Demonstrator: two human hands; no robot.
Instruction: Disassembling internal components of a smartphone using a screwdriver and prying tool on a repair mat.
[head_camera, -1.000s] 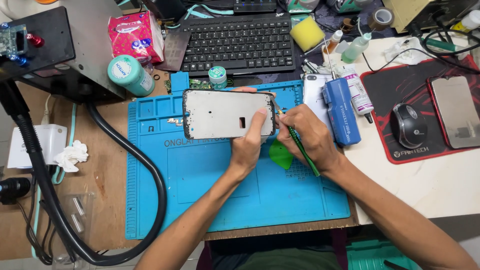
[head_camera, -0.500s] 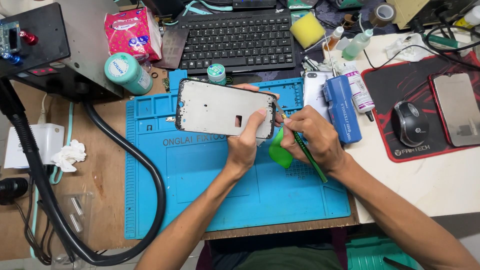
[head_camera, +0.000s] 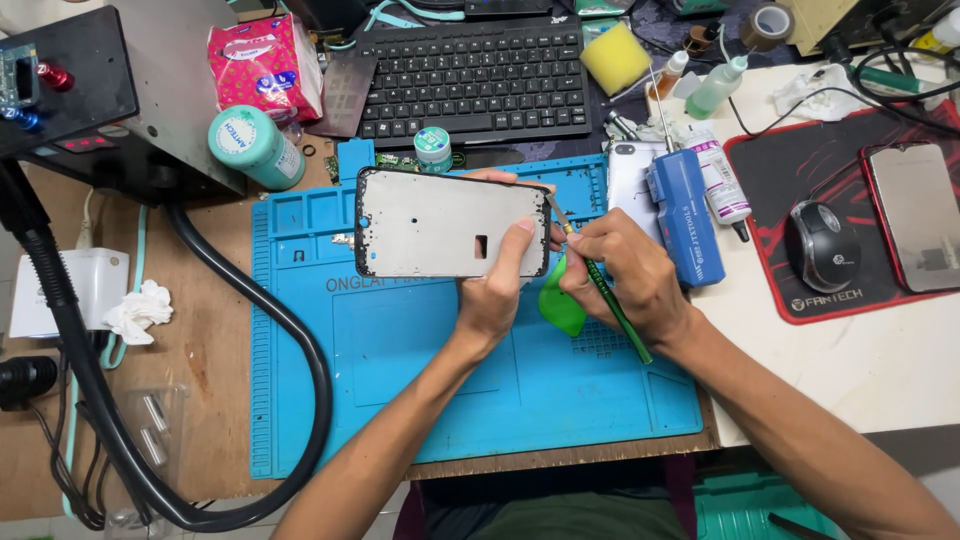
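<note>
The left hand (head_camera: 497, 290) held the phone frame (head_camera: 452, 224) flat above the blue mat (head_camera: 400, 370), its grip closed on the right end, steadying that edge for the green-handled tool (head_camera: 600, 290) pinched in the right hand (head_camera: 625, 275).

- The left hand (head_camera: 492, 290) covers the near right corner of the phone frame (head_camera: 450, 222); its fingers behind the frame are mostly out of sight.
- The right hand (head_camera: 625, 275) hides the middle of the green-handled tool (head_camera: 618, 315), and part of the green pick (head_camera: 562, 300) sits under it.
- The tool's tip at the frame's right edge is too small to tell whether it touches.
- The black machine (head_camera: 70, 75), far left, is cut off by the picture's edge.
- The keyboard (head_camera: 470, 75) runs off the far edge.
- The small parts in the clear bag (head_camera: 150, 430), near left, are too blurred to name.
- The white phone (head_camera: 628, 175) lies half hidden behind the blue device (head_camera: 685, 215).
</note>
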